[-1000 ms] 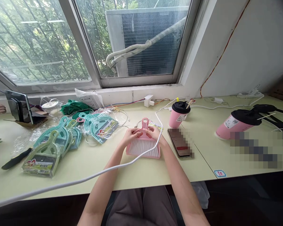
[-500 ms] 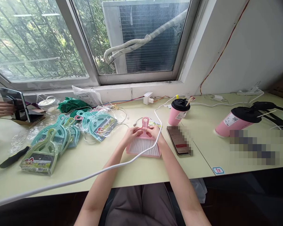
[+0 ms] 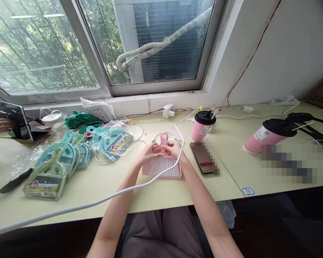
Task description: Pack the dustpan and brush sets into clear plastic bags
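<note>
In front of me on the table lies a pink hand brush (image 3: 158, 166) with white bristles, nested in a pink dustpan (image 3: 145, 172). Their handles point away from me. My left hand (image 3: 148, 154) grips the set's left shoulder, the thumb lying across the pink plastic. On the opposite side my right hand (image 3: 174, 149) is closed around the right shoulder, its thumb near the base of the handle. The fingers beneath are partly hidden. A white cable (image 3: 140, 186) passes in front of the set and my right hand.
Wrapped green dustpan sets (image 3: 47, 175) and blue ones (image 3: 115, 141) lie at left, beside a black-handled tool (image 3: 16, 181). At right are a phone (image 3: 201, 157), a pink cup (image 3: 199, 130) and a larger pink cup (image 3: 269, 138). Another person's hand (image 3: 0, 124) is at a tablet (image 3: 14, 116).
My left thumb has shifted a little along the pink plastic, and the left hand looks more spread around the set's edge. The view has moved slightly. Both hands stay on the set.
</note>
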`<action>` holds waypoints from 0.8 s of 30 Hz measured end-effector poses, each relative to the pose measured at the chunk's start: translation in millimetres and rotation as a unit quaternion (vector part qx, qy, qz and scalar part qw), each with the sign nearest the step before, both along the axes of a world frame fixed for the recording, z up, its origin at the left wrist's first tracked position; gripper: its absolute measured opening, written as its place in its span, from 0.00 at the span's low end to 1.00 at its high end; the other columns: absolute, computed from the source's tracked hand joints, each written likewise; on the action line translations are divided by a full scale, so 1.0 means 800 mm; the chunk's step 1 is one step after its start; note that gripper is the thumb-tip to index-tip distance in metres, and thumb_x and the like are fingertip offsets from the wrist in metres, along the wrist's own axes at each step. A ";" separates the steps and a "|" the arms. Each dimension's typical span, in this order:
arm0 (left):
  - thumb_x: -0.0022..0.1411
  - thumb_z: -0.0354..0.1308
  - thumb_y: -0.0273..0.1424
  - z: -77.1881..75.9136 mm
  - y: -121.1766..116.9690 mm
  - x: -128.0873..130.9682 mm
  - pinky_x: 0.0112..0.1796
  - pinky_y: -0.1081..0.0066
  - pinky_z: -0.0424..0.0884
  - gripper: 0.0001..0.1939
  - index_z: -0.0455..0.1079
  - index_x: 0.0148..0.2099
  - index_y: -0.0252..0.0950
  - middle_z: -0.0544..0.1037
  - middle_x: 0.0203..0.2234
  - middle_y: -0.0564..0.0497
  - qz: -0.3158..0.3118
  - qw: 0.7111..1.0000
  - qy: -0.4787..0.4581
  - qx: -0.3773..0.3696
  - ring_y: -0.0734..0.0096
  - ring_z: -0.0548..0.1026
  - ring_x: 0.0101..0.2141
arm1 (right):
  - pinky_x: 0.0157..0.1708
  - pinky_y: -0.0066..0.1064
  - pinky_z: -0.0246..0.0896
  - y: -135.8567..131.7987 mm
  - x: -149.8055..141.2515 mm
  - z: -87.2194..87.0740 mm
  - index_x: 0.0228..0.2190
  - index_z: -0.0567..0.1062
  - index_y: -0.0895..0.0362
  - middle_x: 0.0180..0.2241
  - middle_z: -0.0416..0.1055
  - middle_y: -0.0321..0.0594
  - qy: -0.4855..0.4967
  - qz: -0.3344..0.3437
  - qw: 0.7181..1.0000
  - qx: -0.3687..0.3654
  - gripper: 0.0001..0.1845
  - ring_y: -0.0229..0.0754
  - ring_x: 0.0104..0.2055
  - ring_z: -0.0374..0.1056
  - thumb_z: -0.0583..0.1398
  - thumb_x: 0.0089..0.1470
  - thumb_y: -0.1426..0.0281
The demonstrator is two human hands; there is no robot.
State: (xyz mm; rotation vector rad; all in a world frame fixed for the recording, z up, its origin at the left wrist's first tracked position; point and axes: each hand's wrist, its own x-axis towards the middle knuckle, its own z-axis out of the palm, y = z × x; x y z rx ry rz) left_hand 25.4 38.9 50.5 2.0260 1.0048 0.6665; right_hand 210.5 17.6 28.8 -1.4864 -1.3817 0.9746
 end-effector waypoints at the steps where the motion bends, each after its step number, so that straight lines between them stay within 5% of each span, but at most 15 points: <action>1: 0.51 0.64 0.42 0.000 -0.001 0.000 0.33 0.71 0.63 0.17 0.68 0.38 0.36 0.74 0.32 0.51 -0.004 1.000 -0.002 0.000 0.66 0.71 0.34 | 0.27 0.29 0.59 0.000 0.001 0.000 0.23 0.76 0.58 0.19 0.69 0.36 0.012 0.003 1.000 -0.001 0.20 0.40 0.26 0.66 0.66 0.41 0.53; 8: 0.63 0.50 0.42 -0.009 -0.004 0.009 0.31 0.72 0.60 0.15 0.66 0.33 0.35 0.69 0.26 0.53 -0.028 1.000 -0.011 -0.005 0.71 0.66 0.30 | 0.29 0.29 0.61 0.002 0.013 -0.002 0.29 0.78 0.59 0.25 0.74 0.39 0.058 0.039 0.997 -0.038 0.16 0.41 0.28 0.69 0.68 0.41 0.60; 16: 0.64 0.49 0.39 -0.016 -0.005 0.012 0.28 0.71 0.57 0.13 0.61 0.30 0.38 0.69 0.23 0.54 0.006 0.999 0.047 0.014 0.70 0.64 0.26 | 0.30 0.29 0.62 0.005 0.015 -0.010 0.25 0.78 0.59 0.22 0.74 0.38 0.059 0.037 0.996 -0.059 0.15 0.41 0.28 0.69 0.68 0.39 0.61; 24: 0.64 0.49 0.39 0.000 -0.010 0.010 0.28 0.70 0.57 0.10 0.62 0.33 0.39 0.70 0.24 0.52 0.020 0.997 0.066 0.044 0.68 0.66 0.26 | 0.28 0.29 0.63 -0.002 0.003 0.001 0.27 0.79 0.59 0.22 0.74 0.37 0.090 0.000 0.995 -0.030 0.18 0.41 0.27 0.69 0.69 0.38 0.57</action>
